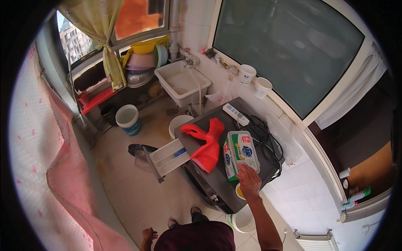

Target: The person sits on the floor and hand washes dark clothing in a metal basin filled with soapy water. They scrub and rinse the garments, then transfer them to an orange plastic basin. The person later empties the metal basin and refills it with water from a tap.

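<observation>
My right hand lies on the near end of a lidded plastic box with green, white and blue print, which stands on top of a dark washing machine. Whether its fingers grip the lid cannot be told. Partly behind that hand is a small round container with something yellow in it. Red rubber gloves lie to the left of the box. The machine's detergent drawer is pulled out, with a blue part inside. Low at the left, beside my body, my left hand hangs with nothing in it, fingers partly curled.
A power strip and coiled black cable lie at the machine's back. Beyond is a white sink. Buckets stand on the floor, one at the left, another near my right side. A pink curtain hangs at left.
</observation>
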{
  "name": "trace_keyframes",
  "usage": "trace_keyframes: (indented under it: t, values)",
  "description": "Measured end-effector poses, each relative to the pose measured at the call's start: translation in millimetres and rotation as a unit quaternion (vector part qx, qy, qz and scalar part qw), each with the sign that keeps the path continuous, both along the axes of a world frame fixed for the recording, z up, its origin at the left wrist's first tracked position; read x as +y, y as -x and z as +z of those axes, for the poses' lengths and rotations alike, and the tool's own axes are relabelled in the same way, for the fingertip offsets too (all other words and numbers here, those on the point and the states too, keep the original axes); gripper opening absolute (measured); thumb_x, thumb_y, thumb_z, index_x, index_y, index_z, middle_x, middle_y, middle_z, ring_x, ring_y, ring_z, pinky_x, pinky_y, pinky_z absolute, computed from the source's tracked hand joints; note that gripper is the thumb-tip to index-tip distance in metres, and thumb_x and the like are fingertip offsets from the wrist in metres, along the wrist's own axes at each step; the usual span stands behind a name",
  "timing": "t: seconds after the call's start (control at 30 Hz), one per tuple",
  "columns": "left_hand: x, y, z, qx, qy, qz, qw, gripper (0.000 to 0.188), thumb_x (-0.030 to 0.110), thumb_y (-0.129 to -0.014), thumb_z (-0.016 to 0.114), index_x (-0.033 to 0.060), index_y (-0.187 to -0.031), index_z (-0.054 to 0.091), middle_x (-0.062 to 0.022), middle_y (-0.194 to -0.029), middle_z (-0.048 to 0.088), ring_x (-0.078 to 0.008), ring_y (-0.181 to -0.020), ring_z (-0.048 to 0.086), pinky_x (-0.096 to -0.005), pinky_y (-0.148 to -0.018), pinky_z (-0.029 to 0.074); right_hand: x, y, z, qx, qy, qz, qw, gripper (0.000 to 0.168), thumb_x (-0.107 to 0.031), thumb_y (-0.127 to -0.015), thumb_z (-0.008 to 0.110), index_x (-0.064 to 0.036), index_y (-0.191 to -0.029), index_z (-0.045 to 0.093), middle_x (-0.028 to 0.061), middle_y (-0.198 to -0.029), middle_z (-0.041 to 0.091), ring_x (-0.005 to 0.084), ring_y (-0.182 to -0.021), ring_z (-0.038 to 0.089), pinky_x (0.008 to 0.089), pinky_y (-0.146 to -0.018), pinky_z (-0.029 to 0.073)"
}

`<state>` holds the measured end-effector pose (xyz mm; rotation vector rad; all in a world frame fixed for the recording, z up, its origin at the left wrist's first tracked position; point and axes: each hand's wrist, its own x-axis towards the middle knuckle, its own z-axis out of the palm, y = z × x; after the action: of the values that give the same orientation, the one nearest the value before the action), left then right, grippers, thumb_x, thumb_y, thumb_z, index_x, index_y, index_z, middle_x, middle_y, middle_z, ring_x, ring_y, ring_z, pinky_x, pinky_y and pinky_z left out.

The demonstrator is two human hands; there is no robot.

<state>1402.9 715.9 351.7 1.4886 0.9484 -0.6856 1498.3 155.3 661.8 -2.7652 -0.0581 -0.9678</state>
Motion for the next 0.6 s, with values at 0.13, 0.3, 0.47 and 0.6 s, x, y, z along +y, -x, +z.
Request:
trace_keyframes:
  t: [0.13, 0.3, 0.47, 0.6]
  values:
    - [-1.4, 1.4, -4.0, -0.020, -0.009, -0.010, 1.000, 0.032, 0.026, -0.099, 0.053, -0.0046, -0.091, 0.054, -0.0238, -0.078, 0.069, -0.0280, -0.047, 0.063, -0.0379, -0.037, 0.051, -3.8, 2.0, 4.5, 0.025, -0.007, 0.012, 1.000, 0.019, -0.013, -0.085, 0.073, -0.003, -0.096, 0.061, 0.0127, -0.123, 0.068, 0.0339, -0.118, 0.063, 0.0459, -0.102, 0.048]
    - [-8.8, -5.0, -0.6, -0.021, 0.003, -0.014, 1.000, 0.033, 0.027, -0.099, 0.053, -0.0046, -0.092, 0.055, -0.0229, -0.081, 0.069, -0.0263, -0.049, 0.064, -0.0360, -0.041, 0.052, 3.6, 4.1, -9.8, 0.015, 0.002, -0.018, 1.000, 0.022, -0.017, -0.089, 0.070, -0.002, -0.102, 0.060, 0.0143, -0.125, 0.066, 0.0378, -0.123, 0.058, 0.0508, -0.107, 0.042]
    - [-22.5, -46.7, 16.3, -0.120, -0.002, -0.049, 0.992, 0.038, 0.033, -0.100, 0.055, -0.0037, -0.090, 0.059, -0.0191, -0.081, 0.069, -0.0223, -0.051, 0.064, -0.0348, -0.045, 0.054, 27.5, 16.9, -14.3, 0.007, 0.037, -0.041, 0.998, 0.032, -0.027, -0.097, 0.059, -0.006, -0.119, 0.052, 0.0237, -0.147, 0.045, 0.0435, -0.140, 0.037, 0.0646, -0.113, 0.027]
    - [-80.1, -127.5, 67.4, -0.214, 0.003, -0.028, 0.976, 0.038, 0.033, -0.097, 0.060, -0.0041, -0.091, 0.062, -0.0142, -0.080, 0.069, -0.0190, -0.057, 0.065, -0.0300, -0.048, 0.053, 55.3, 24.8, -22.0, -0.003, -0.028, 0.066, 0.997, 0.029, -0.016, -0.093, 0.063, -0.006, -0.118, 0.055, 0.0241, -0.142, 0.048, 0.0463, -0.134, 0.042, 0.0621, -0.111, 0.032]
